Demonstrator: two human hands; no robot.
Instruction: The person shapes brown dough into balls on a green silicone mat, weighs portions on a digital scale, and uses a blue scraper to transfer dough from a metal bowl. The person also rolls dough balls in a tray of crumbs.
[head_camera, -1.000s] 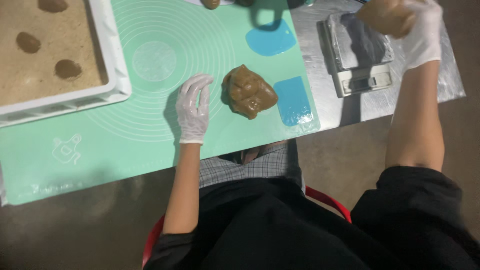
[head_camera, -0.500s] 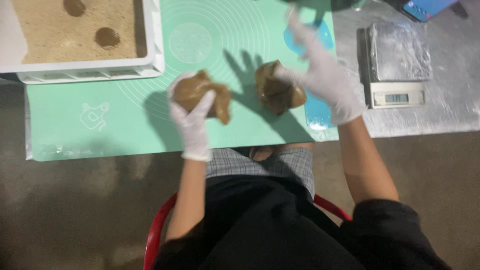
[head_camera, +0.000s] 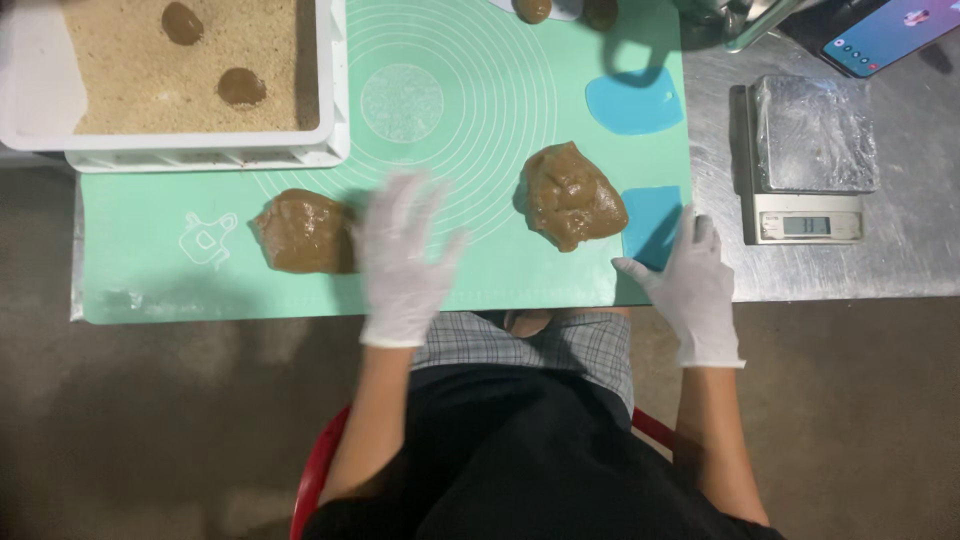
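Two lumps of brown dough lie on a mint green silicone mat (head_camera: 470, 270). The left lump (head_camera: 303, 232) sits just left of my left hand (head_camera: 402, 262), which is gloved in white, blurred, fingers spread flat over the mat and holding nothing. The right lump (head_camera: 571, 195) rests near the mat's right side. My gloved right hand (head_camera: 688, 285) is open at the mat's front right corner, its fingers by a blue plastic scraper (head_camera: 652, 224), apart from the dough.
A white tray of sandy crumbs (head_camera: 330, 110) with two brown dough balls stands at the back left. A second blue scraper (head_camera: 634, 102) lies further back. A digital scale (head_camera: 810, 160) wrapped in film sits on the steel table, a phone (head_camera: 890, 30) behind it.
Both hands have let go of the dough lumps, which now lie on the mat. My left hand slid right of its lump; my right hand moved to the mat's front right corner.
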